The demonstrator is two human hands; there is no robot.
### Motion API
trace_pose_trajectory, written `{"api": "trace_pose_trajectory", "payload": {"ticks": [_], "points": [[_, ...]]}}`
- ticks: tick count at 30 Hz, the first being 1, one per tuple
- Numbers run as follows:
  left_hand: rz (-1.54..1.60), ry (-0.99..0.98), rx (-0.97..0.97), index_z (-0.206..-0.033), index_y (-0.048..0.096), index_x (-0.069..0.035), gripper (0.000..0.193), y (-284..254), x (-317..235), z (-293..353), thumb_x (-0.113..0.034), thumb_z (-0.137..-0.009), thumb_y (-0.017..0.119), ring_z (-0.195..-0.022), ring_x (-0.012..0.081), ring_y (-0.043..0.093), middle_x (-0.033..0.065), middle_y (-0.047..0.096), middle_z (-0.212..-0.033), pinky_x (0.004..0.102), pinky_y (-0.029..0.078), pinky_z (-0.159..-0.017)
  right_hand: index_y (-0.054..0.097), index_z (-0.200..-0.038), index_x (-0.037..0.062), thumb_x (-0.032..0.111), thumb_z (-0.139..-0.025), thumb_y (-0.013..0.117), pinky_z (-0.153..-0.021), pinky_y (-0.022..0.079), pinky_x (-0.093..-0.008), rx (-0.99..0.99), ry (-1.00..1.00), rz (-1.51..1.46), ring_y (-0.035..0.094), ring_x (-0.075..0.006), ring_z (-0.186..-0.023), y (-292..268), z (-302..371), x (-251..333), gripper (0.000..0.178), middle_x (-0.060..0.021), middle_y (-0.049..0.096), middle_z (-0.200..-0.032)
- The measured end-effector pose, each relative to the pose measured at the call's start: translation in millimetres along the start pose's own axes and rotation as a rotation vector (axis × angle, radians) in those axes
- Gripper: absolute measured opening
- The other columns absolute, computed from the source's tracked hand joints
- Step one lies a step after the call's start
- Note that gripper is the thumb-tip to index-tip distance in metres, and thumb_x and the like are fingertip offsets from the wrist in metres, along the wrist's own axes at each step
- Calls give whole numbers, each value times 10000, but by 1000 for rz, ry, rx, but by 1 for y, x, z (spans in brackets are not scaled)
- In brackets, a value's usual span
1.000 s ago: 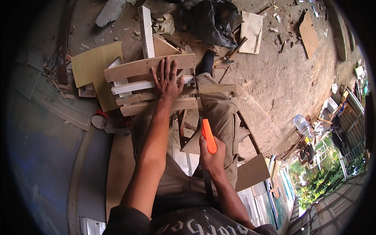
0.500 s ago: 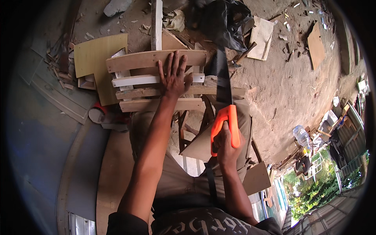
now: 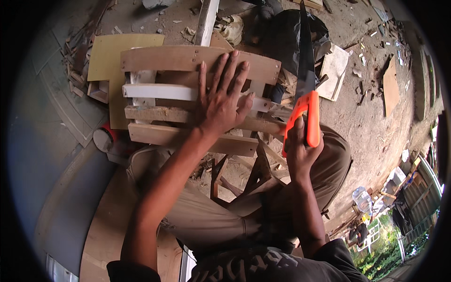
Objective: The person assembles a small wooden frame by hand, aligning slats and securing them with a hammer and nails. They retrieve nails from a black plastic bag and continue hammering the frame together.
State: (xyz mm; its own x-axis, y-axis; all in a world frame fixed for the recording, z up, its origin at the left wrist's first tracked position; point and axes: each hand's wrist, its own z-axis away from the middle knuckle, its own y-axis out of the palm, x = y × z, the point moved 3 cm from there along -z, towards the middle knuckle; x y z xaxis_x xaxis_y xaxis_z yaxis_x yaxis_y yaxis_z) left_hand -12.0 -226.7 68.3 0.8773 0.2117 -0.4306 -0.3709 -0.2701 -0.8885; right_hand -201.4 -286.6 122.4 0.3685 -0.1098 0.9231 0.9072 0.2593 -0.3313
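My left hand (image 3: 223, 103) lies with fingers spread across a slatted wooden piece (image 3: 159, 58), pressing on its upper slats. The piece has a broad brown top slat, a white slat (image 3: 159, 91), a rough slat (image 3: 157, 113) and a lower slat (image 3: 188, 141). My right hand (image 3: 301, 148) is wrapped around the orange handle of a handsaw (image 3: 306, 70). The dark blade points away from me, just right of the slats' ends. The rough slat sticks out rightward and ends close to the saw handle; I cannot tell whether they touch.
A yellowish board (image 3: 101, 56) lies left of the slatted piece. Behind it are an upright white post (image 3: 206, 21) and a black plastic bag (image 3: 279, 40). Wood offcuts (image 3: 391, 87) litter the dirt floor. My bent knees (image 3: 333, 160) are under and beside the work.
The saw and my right hand have moved right and farther away, and the blade is now right of the slats. The slatted piece appears larger and slightly turned, with my left hand still on it.
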Motion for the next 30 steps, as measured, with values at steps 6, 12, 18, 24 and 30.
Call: {"api": "trace_pose_trajectory", "payload": {"ticks": [6,12,18,24,30], "points": [[-35,92,-174,-1374,473,-63,549,0,0,12,-374,-928,546,-1393,326,357,148,428,-1470,588,179,-1141,555,-840,5,159,-934,649,-595,398,-255,102,-245,-10,438,-67,-662,-20,26,1,203,6,473,-688],[-173,22,-364,-1360,465,-57,466,-30,-45,55,-307,-968,499,-1407,336,321,158,403,-1471,626,143,-1132,593,-841,0,214,-897,701,-566,456,-321,127,-468,-2,532,-131,-579,-47,73,2,246,-123,584,-640],[-127,-159,-442,-1331,458,-52,527,-54,-82,163,-241,-872,635,-1369,353,365,160,444,-1423,611,225,-1097,582,-909,-3,219,-862,732,-619,504,-393,94,-550,25,671,-372,-714,-50,92,-2,272,-204,646,-740],[190,-472,-542,-1264,487,-13,475,-48,-40,223,-216,-868,651,-1241,391,456,214,506,-1288,539,336,-1042,600,-880,15,264,-824,775,-628,489,-372,-16,-570,158,656,-293,-666,-57,80,-12,309,-148,647,-722],[130,-509,-839,-1227,481,51,493,-95,43,188,-283,-899,635,-1120,436,520,282,543,-1188,476,410,-978,629,-836,5,322,-796,809,-677,499,-312,-12,-420,142,639,-178,-684,-59,31,10,367,-104,681,-756]]}}
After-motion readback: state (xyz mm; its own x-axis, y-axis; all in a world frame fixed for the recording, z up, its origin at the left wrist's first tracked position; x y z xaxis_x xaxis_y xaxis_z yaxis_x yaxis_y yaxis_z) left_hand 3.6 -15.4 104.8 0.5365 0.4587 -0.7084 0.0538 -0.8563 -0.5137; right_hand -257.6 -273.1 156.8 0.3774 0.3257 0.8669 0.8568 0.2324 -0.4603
